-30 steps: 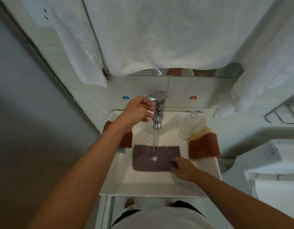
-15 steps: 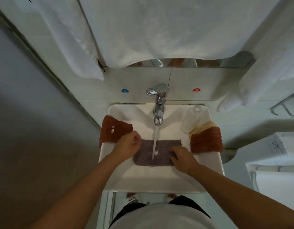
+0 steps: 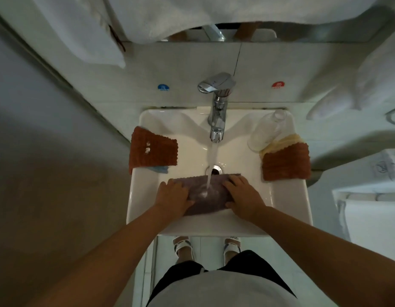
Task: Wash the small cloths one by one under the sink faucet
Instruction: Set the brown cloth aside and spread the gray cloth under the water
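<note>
A grey-purple small cloth [image 3: 212, 203] lies in the white sink [image 3: 141, 209] right under the chrome faucet [image 3: 217, 111]. Water runs from the spout and hits the cloth's middle. My left hand [image 3: 172, 196] holds the cloth's left end, thumb lying across it. My right hand [image 3: 243, 193] holds the right end the same way. A rust-brown cloth [image 3: 153, 149] lies over the left rim with a blue cloth [image 3: 160, 169] peeking out beneath it. Another rust-brown cloth [image 3: 285, 161] covers a yellow cloth [image 3: 283, 139] on the right rim.
A clear bottle [image 3: 267, 129] leans at the sink's back right corner. The drain [image 3: 217, 169] shows just behind the grey cloth. White towels [image 3: 192, 16] hang above the faucet. A grey wall stands close on the left, a white fixture [image 3: 373, 207] on the right.
My left hand left the faucet handle and came down onto the cloth's left end. The water stream grew stronger. Both hands have drawn the cloth toward the sink's front.
</note>
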Motion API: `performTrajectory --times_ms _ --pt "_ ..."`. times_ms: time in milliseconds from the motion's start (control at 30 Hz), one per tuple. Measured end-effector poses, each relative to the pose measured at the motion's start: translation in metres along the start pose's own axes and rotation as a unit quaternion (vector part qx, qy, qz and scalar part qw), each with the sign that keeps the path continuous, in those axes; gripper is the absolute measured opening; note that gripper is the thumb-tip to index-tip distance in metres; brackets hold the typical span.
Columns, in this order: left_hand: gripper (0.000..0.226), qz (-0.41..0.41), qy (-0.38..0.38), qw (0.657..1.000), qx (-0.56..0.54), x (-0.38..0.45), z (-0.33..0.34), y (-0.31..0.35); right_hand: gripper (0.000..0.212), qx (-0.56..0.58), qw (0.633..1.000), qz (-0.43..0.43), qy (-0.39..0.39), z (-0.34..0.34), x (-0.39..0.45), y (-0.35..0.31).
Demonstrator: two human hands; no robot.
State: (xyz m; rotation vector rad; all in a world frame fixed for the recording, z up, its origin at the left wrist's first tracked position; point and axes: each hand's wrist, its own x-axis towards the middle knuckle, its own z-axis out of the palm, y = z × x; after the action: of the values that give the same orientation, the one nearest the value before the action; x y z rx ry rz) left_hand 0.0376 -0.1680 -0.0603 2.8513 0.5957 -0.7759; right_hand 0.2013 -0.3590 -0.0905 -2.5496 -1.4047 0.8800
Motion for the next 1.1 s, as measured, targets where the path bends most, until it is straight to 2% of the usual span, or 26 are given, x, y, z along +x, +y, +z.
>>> performTrajectory --times_ms 267,533,633,733,833,933,1100 --pt "0.083 0.03 0.019 0.999 0.001 0.004 0.024 0.004 0.096 -0.051 0.998 -0.006 -0.031 0.003 -0.002 0.016" --pt "0.085 0.09 0.001 0.996 -0.015 0.021 0.023 0.027 0.101 -0.047 0.997 0.064 -0.021 -0.007 -0.025 0.058" --pt "0.091 0.099 0.016 0.995 0.009 0.024 0.028 0.02 0.103 -0.052 0.996 0.059 -0.029 -0.007 -0.023 0.058" --pt "0.103 0.072 0.002 0.997 0.036 0.024 0.037 0.0 0.105 -0.055 0.997 0.022 -0.047 -0.008 -0.01 0.047" --pt "0.108 0.039 -0.003 0.999 0.038 0.018 0.036 -0.018 0.108 -0.048 0.998 -0.034 -0.034 -0.002 0.012 0.027" --pt "0.106 -0.025 -0.067 0.995 0.069 0.009 0.032 -0.029 0.11 -0.042 0.996 -0.074 -0.022 0.003 0.03 0.008" --pt "0.105 -0.027 -0.069 0.994 0.085 0.011 0.025 -0.016 0.108 -0.044 0.997 -0.057 -0.025 0.005 0.022 0.021"
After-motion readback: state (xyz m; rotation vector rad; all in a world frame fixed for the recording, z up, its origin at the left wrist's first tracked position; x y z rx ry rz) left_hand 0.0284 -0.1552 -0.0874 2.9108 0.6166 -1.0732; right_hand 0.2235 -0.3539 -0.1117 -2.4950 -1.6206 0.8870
